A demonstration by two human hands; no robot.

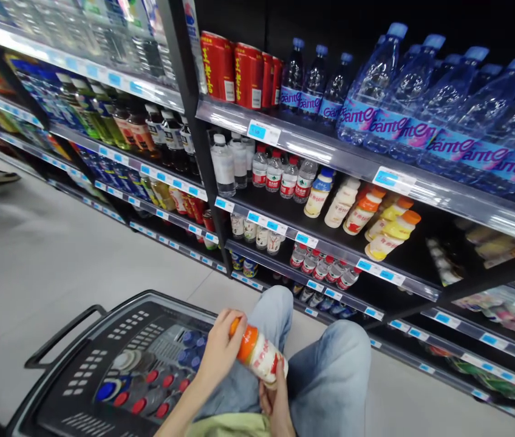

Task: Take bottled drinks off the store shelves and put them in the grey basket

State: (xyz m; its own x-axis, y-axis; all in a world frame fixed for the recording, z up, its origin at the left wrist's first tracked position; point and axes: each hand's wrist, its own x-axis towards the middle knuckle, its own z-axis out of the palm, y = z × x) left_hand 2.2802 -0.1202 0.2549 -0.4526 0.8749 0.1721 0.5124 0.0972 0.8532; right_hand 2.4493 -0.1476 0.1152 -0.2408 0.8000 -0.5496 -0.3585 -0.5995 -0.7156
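Between my two hands, above my lap, is a white drink bottle (264,359) with an orange cap and shoulder, lying tilted on its side. My left hand (221,343) is wrapped round the capped end. At the base, my right hand (276,391) grips the bottle with thumb on top; its other fingers are partly hidden underneath. Close by on the left stands a black shopping basket (82,325) holding several bottles with red caps (139,405), blue-capped bottles (192,340) and a bottle with a larger blue cap (106,390).
Ahead, the middle shelf (330,233) carries similar orange-capped bottles (364,209), yellow ones (392,235) and small red-capped water bottles (274,172). Above stand red cans (215,67) and large blue water bottles (376,91). My bent knees (344,358) face the shelves.
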